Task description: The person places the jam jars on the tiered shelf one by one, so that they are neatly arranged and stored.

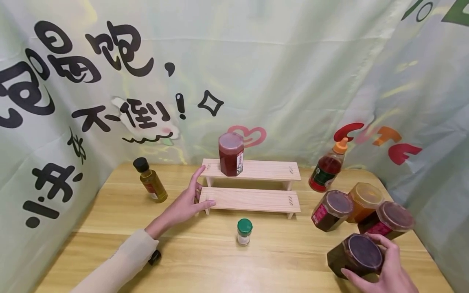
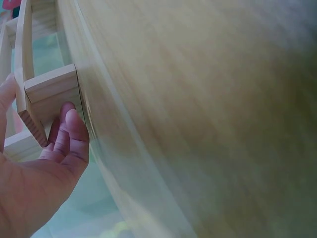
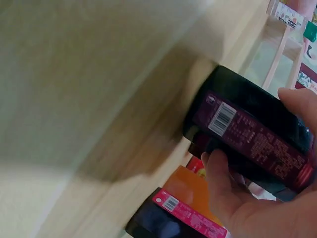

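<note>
Your right hand grips a dark jar at the table's near right corner; your left rests against the wooden step shelf.

Nearest you, your right hand (image 1: 384,272) curls its fingers (image 3: 220,173) round the dark hexagonal plastic jar (image 1: 357,254), which stands on the light wooden table (image 1: 220,260) by its near right corner. Just beyond it, three more hexagonal jars cluster along the right edge. A small green-capped spice bottle (image 1: 244,231) stands mid-table. Your left hand (image 1: 185,205), fingers spread and straight, touches the left end of the two-tier pale wooden step shelf (image 1: 253,199). A red hexagonal jar (image 1: 231,154) sits on the upper tier. Farther left stands a black-capped oil bottle (image 1: 150,181); toward the far right corner, an orange-capped red sauce bottle (image 1: 327,167).
</note>
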`<move>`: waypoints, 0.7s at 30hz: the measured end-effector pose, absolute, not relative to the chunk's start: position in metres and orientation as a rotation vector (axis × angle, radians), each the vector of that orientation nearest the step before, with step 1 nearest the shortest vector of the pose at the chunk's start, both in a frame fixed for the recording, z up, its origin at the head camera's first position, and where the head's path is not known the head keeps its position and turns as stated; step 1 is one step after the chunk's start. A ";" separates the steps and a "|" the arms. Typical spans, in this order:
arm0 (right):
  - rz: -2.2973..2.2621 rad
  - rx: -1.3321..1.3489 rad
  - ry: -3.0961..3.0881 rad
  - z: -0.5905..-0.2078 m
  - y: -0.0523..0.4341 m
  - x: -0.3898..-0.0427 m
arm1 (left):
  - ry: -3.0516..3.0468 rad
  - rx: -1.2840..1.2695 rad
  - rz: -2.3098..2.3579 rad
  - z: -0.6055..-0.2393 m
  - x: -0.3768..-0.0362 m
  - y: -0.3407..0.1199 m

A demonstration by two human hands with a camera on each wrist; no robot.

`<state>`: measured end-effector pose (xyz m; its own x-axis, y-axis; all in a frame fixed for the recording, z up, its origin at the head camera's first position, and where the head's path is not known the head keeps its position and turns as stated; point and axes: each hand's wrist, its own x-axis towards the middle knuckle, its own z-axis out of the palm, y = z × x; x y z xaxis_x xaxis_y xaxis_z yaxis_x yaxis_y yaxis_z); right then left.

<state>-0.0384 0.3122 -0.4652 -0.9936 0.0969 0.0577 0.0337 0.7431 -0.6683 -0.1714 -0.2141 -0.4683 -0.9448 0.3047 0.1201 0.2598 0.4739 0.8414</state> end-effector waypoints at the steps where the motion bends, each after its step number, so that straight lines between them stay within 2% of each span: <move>1: 1.084 -0.096 -2.833 -0.467 0.313 -0.038 | 2.654 0.511 1.505 -0.468 -0.172 -0.213; 9: 1.082 -0.022 -2.688 -0.472 0.309 -0.029 | 2.662 0.510 1.497 -0.470 -0.174 -0.213; 16: 1.013 -0.154 -2.798 -0.465 0.309 -0.032 | 2.641 0.503 1.517 -0.469 -0.172 -0.212; 21: 0.992 -0.071 -2.727 -0.460 0.307 -0.030 | 2.637 0.502 1.525 -0.470 -0.172 -0.213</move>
